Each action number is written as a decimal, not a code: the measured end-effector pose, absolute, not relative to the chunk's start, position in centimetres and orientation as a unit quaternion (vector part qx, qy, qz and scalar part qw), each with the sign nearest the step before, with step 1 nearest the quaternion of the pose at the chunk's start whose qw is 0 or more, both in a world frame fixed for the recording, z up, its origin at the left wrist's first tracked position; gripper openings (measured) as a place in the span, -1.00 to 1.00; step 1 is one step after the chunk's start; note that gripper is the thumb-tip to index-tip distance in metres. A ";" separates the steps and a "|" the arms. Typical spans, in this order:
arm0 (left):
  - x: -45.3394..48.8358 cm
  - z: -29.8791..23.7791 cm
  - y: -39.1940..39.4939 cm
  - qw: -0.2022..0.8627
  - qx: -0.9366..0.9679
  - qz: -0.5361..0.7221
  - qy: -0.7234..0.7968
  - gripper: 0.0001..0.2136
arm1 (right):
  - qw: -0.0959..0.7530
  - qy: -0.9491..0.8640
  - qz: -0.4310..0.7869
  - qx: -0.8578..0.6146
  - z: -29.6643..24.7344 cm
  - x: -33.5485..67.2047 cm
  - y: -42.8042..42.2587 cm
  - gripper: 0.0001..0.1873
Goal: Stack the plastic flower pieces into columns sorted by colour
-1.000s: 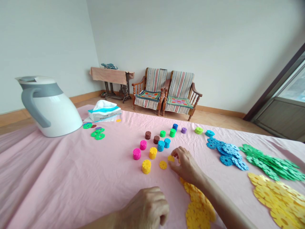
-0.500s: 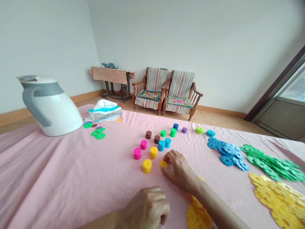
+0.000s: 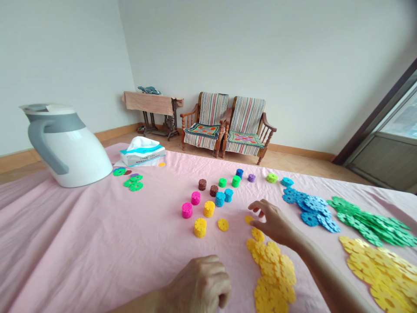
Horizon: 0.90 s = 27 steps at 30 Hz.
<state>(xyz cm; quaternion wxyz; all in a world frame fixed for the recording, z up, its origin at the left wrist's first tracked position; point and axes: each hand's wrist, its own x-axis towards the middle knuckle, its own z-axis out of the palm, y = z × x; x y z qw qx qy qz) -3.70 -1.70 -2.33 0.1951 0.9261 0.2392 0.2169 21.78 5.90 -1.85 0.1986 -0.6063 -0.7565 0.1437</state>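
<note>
My right hand (image 3: 270,219) is just above the cloth, thumb and fingers apart. Right by its thumb lies a flat yellow snowflake disc (image 3: 248,220), partly covered. Another yellow disc (image 3: 257,234) is just below, at the tip of a loose yellow disc pile (image 3: 273,269). A single yellow disc (image 3: 223,224) rests flat beside two short yellow stacks, the nearer stack (image 3: 200,228) and the farther stack (image 3: 209,209). Curled into a loose fist, my left hand (image 3: 203,282) rests near the front of the table; the inside of its fingers is hidden.
Pink (image 3: 186,210), brown (image 3: 202,184), blue (image 3: 220,199) and green stacks (image 3: 236,181) stand farther back. Blue (image 3: 312,206), green (image 3: 371,221) and yellow heaps (image 3: 384,274) spread rightward. A white jug (image 3: 81,152) and tissue box (image 3: 143,152) stand left on the pink cloth (image 3: 146,234).
My right hand has moved right, off the single yellow disc, which now lies uncovered beside the yellow stacks. Its fingers have spread near another yellow disc. The left hand has stayed in place.
</note>
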 end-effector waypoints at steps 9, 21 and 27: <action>-3.6 -2.4 -1.8 0.195 0.926 0.207 0.249 -0.77 | 0.196 -0.762 0.160 -0.596 -1.4 20.8 5.7 -0.93; -3.9 -2.8 -1.9 0.238 0.912 0.220 0.251 -0.77 | 0.291 -0.687 0.290 -0.600 -1.9 17.5 5.4 -0.83; -3.5 -2.0 -2.1 0.291 0.828 0.275 0.392 -0.76 | 0.275 -0.675 0.473 -0.494 0.0 16.8 4.1 -0.90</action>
